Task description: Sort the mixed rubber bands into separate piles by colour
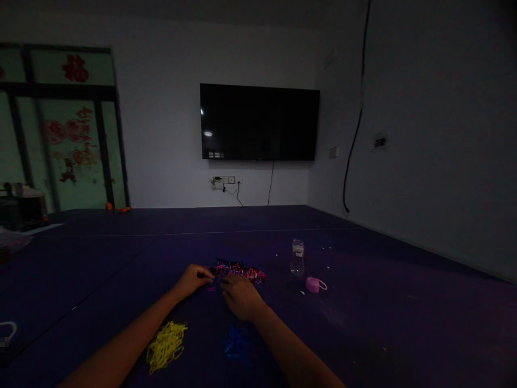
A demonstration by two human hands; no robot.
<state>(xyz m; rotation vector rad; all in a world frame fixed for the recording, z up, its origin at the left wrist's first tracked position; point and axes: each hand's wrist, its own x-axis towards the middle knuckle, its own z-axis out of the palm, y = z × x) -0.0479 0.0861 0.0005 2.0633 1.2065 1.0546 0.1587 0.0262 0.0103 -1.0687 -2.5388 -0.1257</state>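
Note:
A loose heap of small pink, black and blue bands [238,269] lies on the dark purple surface. At its left end is my left hand [196,279], thumb and fingertips pinched together; whatever they hold is too small to make out. My right hand [240,295] reaches over the near side of the heap with its fingers bent down, and its fingertips are partly hidden. A few pink bands [211,289] lie apart between the hands. Nearer to me, a pile of yellow bands [167,345] sits by my left forearm, and a dim blue pile [237,344] is beside my right forearm.
Right of the heap stands a clear bottle [298,258], with a pink cap with a loop [315,284] close to it. White scraps [302,292] are scattered nearby. A black cable [353,145] hangs down the right wall. A television [260,123] is mounted on the far wall.

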